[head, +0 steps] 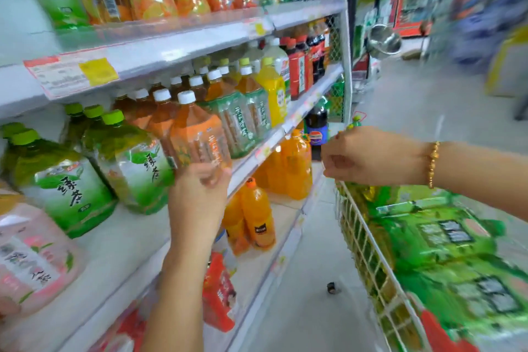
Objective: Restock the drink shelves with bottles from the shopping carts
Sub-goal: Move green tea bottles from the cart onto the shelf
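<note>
Orange bottle (197, 134) stands gripped above left hand (197, 197).

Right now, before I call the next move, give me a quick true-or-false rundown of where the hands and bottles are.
1. The left hand grips an orange-labelled bottle with a white cap at the middle shelf. True.
2. The gold bracelet is on the left wrist. False: it sits on the wrist of the right hand.
3. Green-capped bottles stand on the same shelf, to the left of the held bottle. True.
4. The orange soda bottles stand on the top shelf. False: they are on the shelf below the held bottle.
5. The right hand is inside the shelf. False: it is out in the aisle, at the far corner of the wire cart.
</note>
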### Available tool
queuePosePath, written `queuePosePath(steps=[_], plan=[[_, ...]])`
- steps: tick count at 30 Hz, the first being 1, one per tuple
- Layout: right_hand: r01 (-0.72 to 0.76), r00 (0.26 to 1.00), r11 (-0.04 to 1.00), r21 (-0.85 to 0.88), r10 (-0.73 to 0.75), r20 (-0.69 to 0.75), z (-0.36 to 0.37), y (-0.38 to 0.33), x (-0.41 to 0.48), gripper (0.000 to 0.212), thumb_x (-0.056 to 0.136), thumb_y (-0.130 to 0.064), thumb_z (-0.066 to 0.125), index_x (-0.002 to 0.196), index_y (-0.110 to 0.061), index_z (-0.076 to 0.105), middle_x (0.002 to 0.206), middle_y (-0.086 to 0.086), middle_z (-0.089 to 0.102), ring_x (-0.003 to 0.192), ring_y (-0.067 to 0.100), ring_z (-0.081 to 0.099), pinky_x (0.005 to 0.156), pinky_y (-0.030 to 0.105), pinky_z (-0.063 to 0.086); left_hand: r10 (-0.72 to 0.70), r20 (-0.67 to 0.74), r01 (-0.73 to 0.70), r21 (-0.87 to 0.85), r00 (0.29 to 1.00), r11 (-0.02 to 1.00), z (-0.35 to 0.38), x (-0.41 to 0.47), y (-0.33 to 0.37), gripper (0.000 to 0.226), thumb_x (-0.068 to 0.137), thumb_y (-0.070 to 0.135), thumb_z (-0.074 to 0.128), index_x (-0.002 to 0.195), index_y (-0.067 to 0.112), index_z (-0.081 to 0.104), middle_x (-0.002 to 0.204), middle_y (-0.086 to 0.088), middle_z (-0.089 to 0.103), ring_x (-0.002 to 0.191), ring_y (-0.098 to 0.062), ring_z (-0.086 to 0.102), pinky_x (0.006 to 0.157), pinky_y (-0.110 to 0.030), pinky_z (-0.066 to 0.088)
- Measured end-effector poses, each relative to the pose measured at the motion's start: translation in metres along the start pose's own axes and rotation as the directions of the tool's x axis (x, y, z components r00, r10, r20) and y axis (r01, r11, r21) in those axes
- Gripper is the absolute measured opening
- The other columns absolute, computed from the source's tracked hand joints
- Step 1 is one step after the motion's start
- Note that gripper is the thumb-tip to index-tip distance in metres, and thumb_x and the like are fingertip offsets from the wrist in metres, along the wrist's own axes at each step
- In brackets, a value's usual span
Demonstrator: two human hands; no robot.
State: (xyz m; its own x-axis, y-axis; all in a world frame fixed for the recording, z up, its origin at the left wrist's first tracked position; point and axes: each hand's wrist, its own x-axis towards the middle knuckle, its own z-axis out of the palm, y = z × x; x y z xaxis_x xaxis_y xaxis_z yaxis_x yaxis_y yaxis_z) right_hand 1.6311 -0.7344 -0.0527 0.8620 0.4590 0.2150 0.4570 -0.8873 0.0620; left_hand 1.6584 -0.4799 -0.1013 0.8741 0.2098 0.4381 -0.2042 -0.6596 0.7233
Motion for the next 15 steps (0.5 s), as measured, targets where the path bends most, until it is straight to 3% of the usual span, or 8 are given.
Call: queuePosePath(steps=[1, 2, 3, 5, 8, 11, 13, 15], plan=[[-0.069, 0.997, 0.997, -0.023, 0.07, 0.016, -0.004, 0.015, -0.018, 0.019, 0.086, -0.035, 0.056, 0.072, -0.024, 0.05, 0.063, -0.011, 0.043, 0.067, 0.014, 0.043, 0.064, 0.026, 0.038, 0.109, 0.117, -0.098, -0.096, 0.987, 0.991, 0.013, -0.014, 0.022, 0.015, 0.084, 0.033, 0.065, 0.075, 0.021, 0.063, 0.07, 0.008, 0.064, 0.073, -0.014, 0.061, 0.067, -0.027, 0.043], [-0.156, 0.986, 0.987, -0.046, 0.158, 0.045, -0.007, 0.031, -0.037, 0.026, 0.086, -0.036, 0.057, 0.067, -0.023, 0.044, 0.061, -0.01, 0.041, 0.068, 0.015, 0.042, 0.064, 0.026, 0.034, 0.213, 0.246, -0.177, -0.161, 0.945, 0.971, 0.029, -0.025, 0.04, 0.027, 0.084, 0.033, 0.064, 0.061, 0.022, 0.055, 0.054, 0.011, 0.054, 0.058, -0.007, 0.052, 0.059, -0.025, 0.037], [-0.248, 0.963, 0.965, -0.081, 0.255, 0.088, -0.01, 0.047, -0.055, 0.032, 0.086, -0.038, 0.057, 0.064, -0.022, 0.04, 0.061, -0.008, 0.041, 0.069, 0.016, 0.043, 0.064, 0.026, 0.032, 0.302, 0.364, -0.236, -0.216, 0.881, 0.947, 0.047, -0.033, 0.058, 0.036, 0.084, 0.034, 0.065, 0.054, 0.021, 0.049, 0.048, 0.009, 0.047, 0.05, -0.004, 0.043, 0.054, -0.023, 0.032], [-0.404, 0.872, 0.895, -0.19, 0.44, 0.214, -0.01, 0.074, -0.091, 0.037, 0.087, -0.043, 0.056, 0.062, -0.024, 0.037, 0.062, -0.009, 0.041, 0.073, 0.016, 0.045, 0.064, 0.025, 0.032, 0.402, 0.541, -0.3, -0.271, 0.739, 0.915, 0.082, -0.042, 0.093, 0.036, 0.082, 0.035, 0.067, 0.055, 0.02, 0.049, 0.05, 0.008, 0.048, 0.051, -0.004, 0.041, 0.054, -0.021, 0.033], [-0.566, 0.635, 0.778, -0.275, 0.623, 0.456, -0.002, 0.104, -0.14, 0.03, 0.087, -0.051, 0.054, 0.076, -0.023, 0.053, 0.078, -0.008, 0.055, 0.081, 0.014, 0.05, 0.063, 0.023, 0.037, 0.458, 0.69, -0.381, -0.277, 0.561, 0.882, 0.137, -0.039, 0.137, 0.019, 0.078, 0.039, 0.072, 0.081, 0.023, 0.062, 0.086, 0.005, 0.066, 0.081, -0.008, 0.061, 0.075, -0.026, 0.046], [-0.754, 0.426, 0.643, -0.138, 0.637, 0.643, 0.009, 0.124, -0.17, 0.042, 0.085, -0.048, 0.06, 0.105, -0.012, 0.064, 0.08, -0.004, 0.066, 0.068, 0.009, 0.06, 0.065, 0.015, 0.047, 0.369, 0.854, -0.566, -0.11, 0.367, 0.817, 0.183, -0.029, 0.174, 0.066, 0.074, 0.05, 0.073, 0.127, 0.017, 0.052, 0.133, -0.002, 0.051, 0.122, -0.018, 0.049, 0.097, -0.029, 0.039], [-0.834, 0.368, 0.551, -0.032, 0.598, 0.712, 0.015, 0.13, -0.174, 0.043, 0.087, -0.04, 0.061, 0.116, -0.009, 0.06, 0.079, -0.005, 0.065, 0.065, 0.007, 0.062, 0.072, 0.018, 0.053, 0.294, 0.899, -0.621, -0.032, 0.324, 0.783, 0.205, -0.02, 0.192, 0.082, 0.073, 0.053, 0.072, 0.138, 0.013, 0.042, 0.143, -0.005, 0.042, 0.129, -0.022, 0.042, 0.102, -0.03, 0.036], [-0.861, 0.387, 0.504, 0.063, 0.572, 0.723, 0.021, 0.134, -0.17, 0.043, 0.089, -0.036, 0.06, 0.121, -0.007, 0.058, 0.094, -0.001, 0.067, 0.072, 0.01, 0.065, 0.08, 0.021, 0.054, 0.182, 0.936, -0.622, 0.048, 0.302, 0.781, 0.223, -0.005, 0.203, 0.088, 0.071, 0.057, 0.071, 0.137, 0.007, 0.042, 0.144, -0.009, 0.042, 0.128, -0.026, 0.044, 0.103, -0.035, 0.038]])
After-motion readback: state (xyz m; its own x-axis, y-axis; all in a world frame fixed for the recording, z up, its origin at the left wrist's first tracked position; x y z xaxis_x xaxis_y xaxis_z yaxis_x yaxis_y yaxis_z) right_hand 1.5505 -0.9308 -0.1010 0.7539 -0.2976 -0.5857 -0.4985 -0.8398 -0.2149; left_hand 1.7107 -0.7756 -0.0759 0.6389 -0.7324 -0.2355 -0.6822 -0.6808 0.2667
